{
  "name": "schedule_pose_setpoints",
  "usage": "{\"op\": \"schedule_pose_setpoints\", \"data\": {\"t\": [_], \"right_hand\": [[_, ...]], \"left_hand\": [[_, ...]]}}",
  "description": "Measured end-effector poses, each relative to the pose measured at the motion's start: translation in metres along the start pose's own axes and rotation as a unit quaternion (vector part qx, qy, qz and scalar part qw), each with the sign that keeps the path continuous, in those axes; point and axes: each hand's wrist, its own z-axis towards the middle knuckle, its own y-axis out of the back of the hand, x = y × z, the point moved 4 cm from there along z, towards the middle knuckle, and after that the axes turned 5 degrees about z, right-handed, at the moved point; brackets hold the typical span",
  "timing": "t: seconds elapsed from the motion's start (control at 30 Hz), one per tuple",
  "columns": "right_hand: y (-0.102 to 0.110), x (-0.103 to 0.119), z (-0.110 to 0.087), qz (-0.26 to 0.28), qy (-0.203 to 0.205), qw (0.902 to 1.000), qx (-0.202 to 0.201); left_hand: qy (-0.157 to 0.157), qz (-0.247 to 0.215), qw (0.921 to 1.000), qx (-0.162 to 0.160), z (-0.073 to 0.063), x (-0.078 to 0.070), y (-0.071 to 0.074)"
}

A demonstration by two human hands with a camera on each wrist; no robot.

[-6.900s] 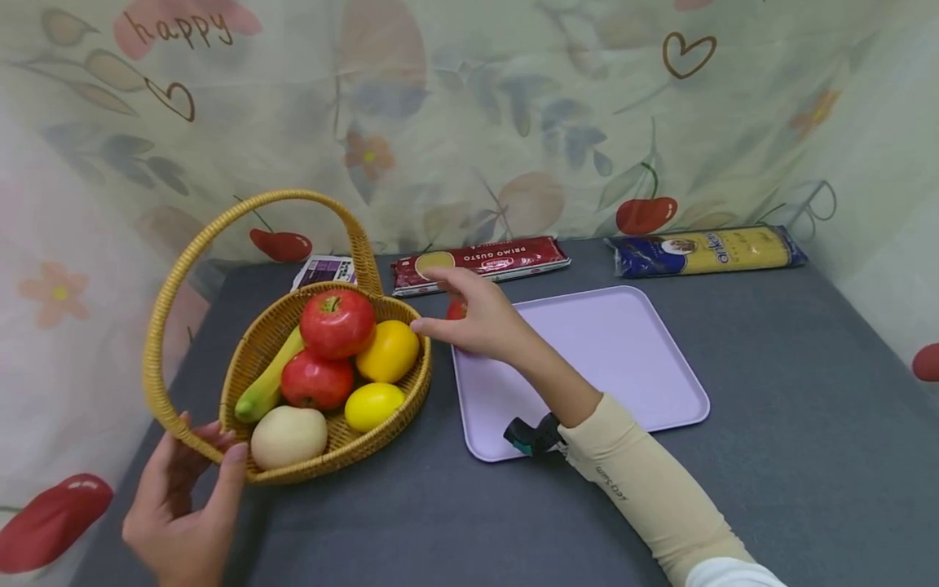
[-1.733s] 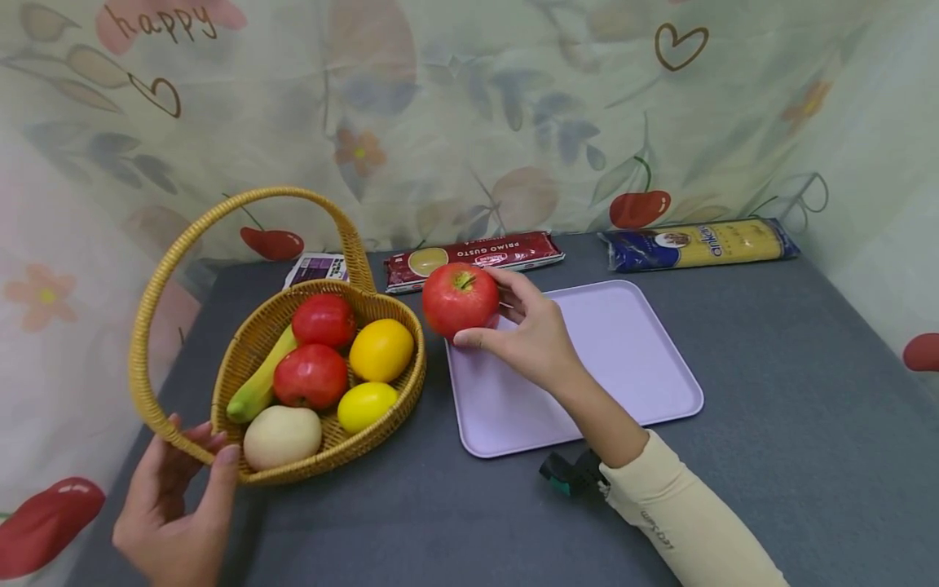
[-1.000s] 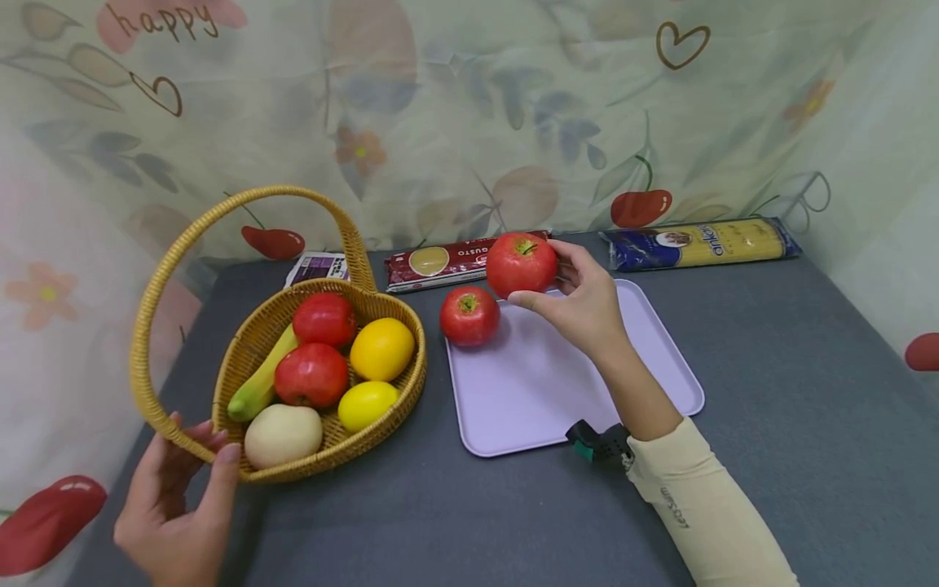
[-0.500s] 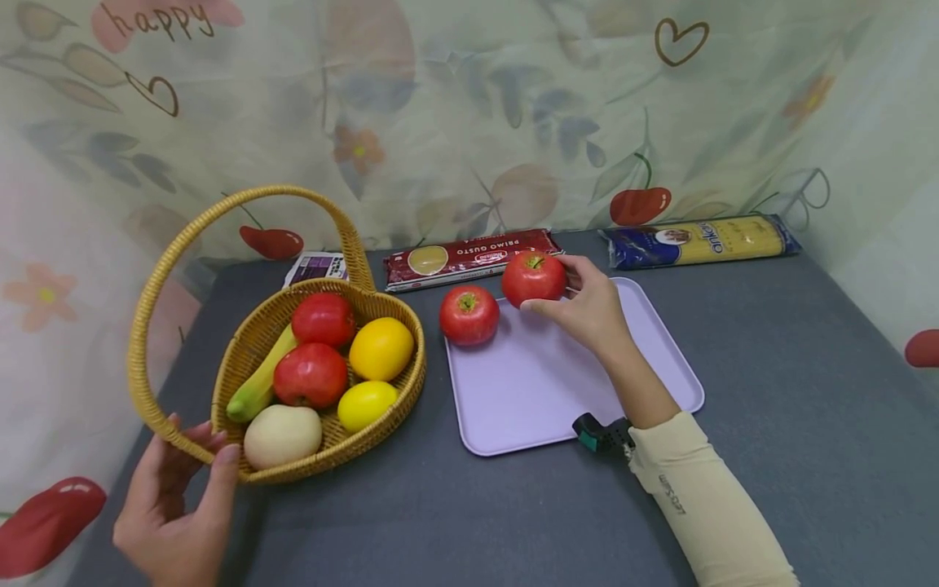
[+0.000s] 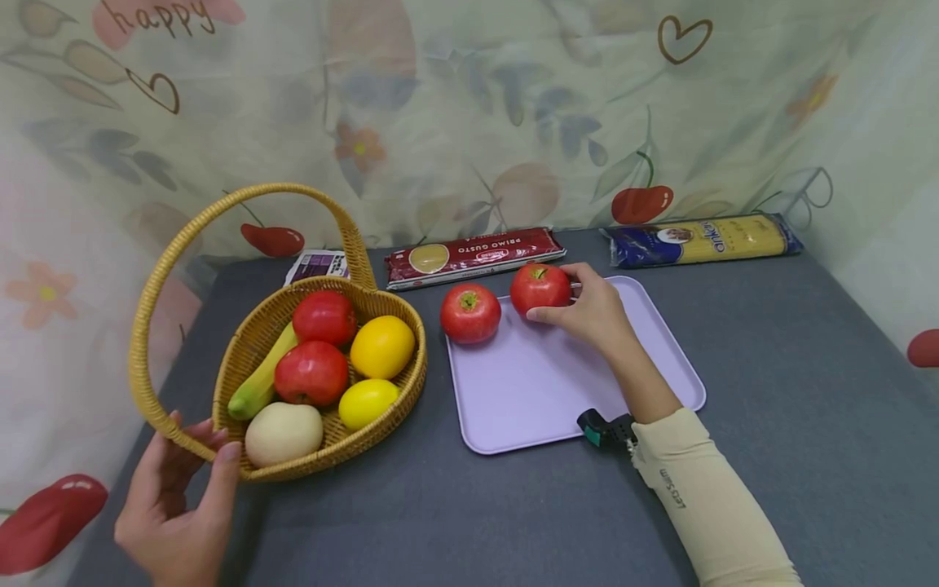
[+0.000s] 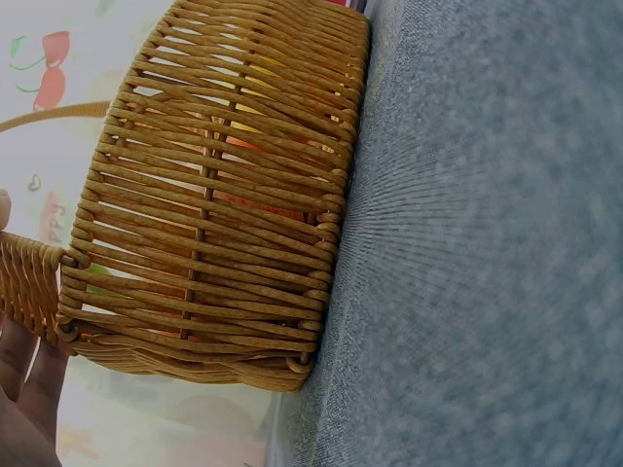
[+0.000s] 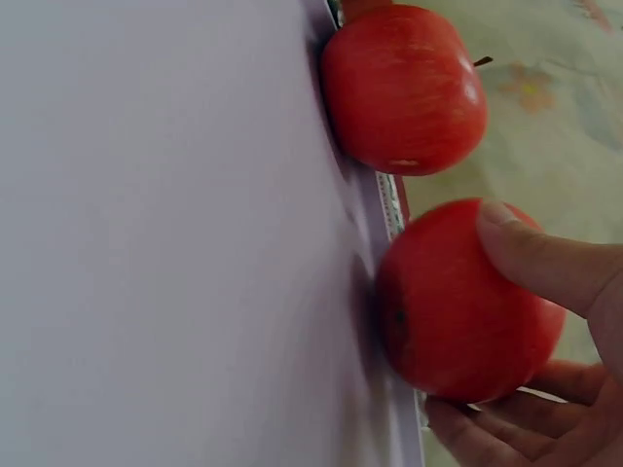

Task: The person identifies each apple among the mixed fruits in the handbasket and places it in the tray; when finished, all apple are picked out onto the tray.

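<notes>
Right hand (image 5: 592, 311) grips red apple (image 5: 539, 287); second apple (image 5: 471, 315) just left of grip, lilac tray (image 5: 528, 391) beneath. Left hand (image 5: 176, 509) holds basket handle (image 5: 139, 359).

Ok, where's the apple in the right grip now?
In the head view, the held apple is at the far edge of the purple tray, right of another apple, in front of the red packet.

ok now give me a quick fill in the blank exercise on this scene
The ____ hand holds an apple.
In the basket lie ____ red fruits.
The red packet reads PRIMO ____.
In the head view, the unheld apple outside the basket is to the held one's ____.

Missing words: right; two; GUSTO; left.
</notes>
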Motion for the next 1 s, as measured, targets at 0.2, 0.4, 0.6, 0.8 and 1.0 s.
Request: {"op": "schedule_pose_setpoints", "data": {"t": [0.2, 0.4, 0.6, 0.8, 1.0], "right_hand": [[0.004, 0.001, -0.001, -0.028, -0.006, 0.9989, 0.037], [0.007, 0.003, 0.000, -0.051, -0.008, 0.9971, 0.056], [0.006, 0.003, 0.001, -0.065, 0.000, 0.9948, 0.078], [0.008, 0.000, 0.001, -0.059, 0.012, 0.9935, 0.097], [0.012, 0.007, -0.003, -0.063, 0.038, 0.9928, 0.095]], "left_hand": [[-0.004, -0.001, 1.0000, 0.003, 0.002, -0.008, -0.003], [-0.006, -0.013, 0.9999, -0.003, 0.002, 0.001, -0.002], [0.001, 0.001, 1.0000, -0.006, 0.000, 0.015, 0.002], [-0.004, 0.003, 1.0000, -0.002, 0.001, 0.017, 0.003], [-0.004, 0.013, 0.9999, 0.001, 0.001, 0.017, 0.003]]}}
